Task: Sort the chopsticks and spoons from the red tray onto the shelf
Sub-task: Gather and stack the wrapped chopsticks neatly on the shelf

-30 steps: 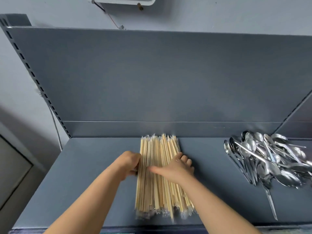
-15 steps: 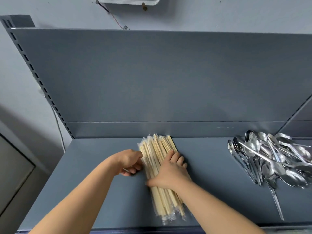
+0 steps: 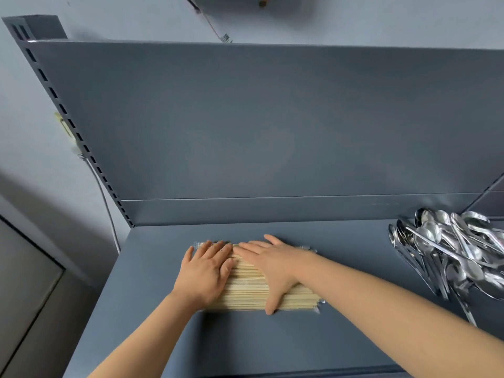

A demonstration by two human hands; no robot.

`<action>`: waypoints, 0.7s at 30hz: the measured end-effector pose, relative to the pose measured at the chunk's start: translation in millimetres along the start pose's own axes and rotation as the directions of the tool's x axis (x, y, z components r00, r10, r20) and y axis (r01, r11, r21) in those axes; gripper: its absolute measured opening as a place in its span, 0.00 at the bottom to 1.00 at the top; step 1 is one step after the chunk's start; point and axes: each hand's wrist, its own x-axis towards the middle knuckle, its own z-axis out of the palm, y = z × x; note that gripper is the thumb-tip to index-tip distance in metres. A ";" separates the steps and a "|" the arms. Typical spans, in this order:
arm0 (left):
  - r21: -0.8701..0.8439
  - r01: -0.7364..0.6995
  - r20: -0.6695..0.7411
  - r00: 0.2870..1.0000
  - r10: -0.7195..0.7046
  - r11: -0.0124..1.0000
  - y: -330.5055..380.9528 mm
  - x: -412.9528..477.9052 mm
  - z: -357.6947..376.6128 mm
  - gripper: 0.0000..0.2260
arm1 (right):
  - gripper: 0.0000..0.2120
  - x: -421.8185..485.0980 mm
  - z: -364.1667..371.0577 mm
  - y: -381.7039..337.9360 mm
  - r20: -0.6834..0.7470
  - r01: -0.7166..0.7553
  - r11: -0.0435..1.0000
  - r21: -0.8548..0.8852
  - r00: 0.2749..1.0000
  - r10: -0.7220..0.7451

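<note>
A stack of wrapped wooden chopsticks (image 3: 245,291) lies crosswise on the grey shelf (image 3: 152,268), its length running left to right. My left hand (image 3: 203,271) rests flat on the stack's left part, fingers spread. My right hand (image 3: 272,264) lies flat on the middle and right of the stack, with its thumb hooked over the near edge. Both palms press down and cover much of the stack. A heap of several steel spoons (image 3: 450,252) lies at the shelf's right end. The red tray is out of sight.
The shelf's tall grey back panel (image 3: 272,118) rises behind the stack, with a slotted upright (image 3: 79,137) at its left. A white cable (image 3: 106,200) hangs on the wall to the left. Bare shelf surface lies between chopsticks and spoons.
The chopstick stack has been turned from pointing away from me to lying crosswise. Both hands went from gripping its sides to lying flat on top.
</note>
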 end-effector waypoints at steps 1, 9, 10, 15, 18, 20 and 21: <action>0.003 0.023 -0.011 1.000 -0.023 1.000 0.2 0.5 0.3 0.27 | 0.70 3.0 -3.3 1.9 -0.006 -0.001 1.000 -0.024 1.000 0.001; -0.324 0.233 -0.158 0.942 -0.295 0.917 -11.5 -0.4 -6.3 0.30 | 0.60 -35.3 16.0 23.0 -0.220 -0.211 0.755 0.621 0.878 0.426; -0.485 0.237 -0.176 0.917 -0.359 0.842 -14.6 -4.0 -5.7 0.30 | 0.53 -43.1 22.7 27.6 -0.235 -0.185 0.603 0.776 0.803 0.548; -0.774 0.240 -0.079 0.881 -0.466 0.586 -18.7 -4.6 -0.3 0.26 | 0.25 -43.3 49.1 37.7 -0.129 -0.056 0.182 0.982 0.507 0.852; -0.767 0.219 -0.053 0.915 -0.401 0.603 -16.7 2.0 1.7 0.26 | 0.22 -28.6 51.8 24.2 -0.131 0.090 0.096 0.991 0.600 0.789; -0.775 0.204 -0.039 0.929 -0.368 0.598 -19.3 4.8 2.8 0.26 | 0.21 -24.3 54.3 22.7 -0.124 0.121 0.060 0.991 0.647 0.752; -0.786 0.195 -0.045 0.929 -0.368 0.586 -22.7 5.6 2.6 0.25 | 0.21 -24.8 53.9 25.9 -0.115 0.120 0.048 0.992 0.651 0.750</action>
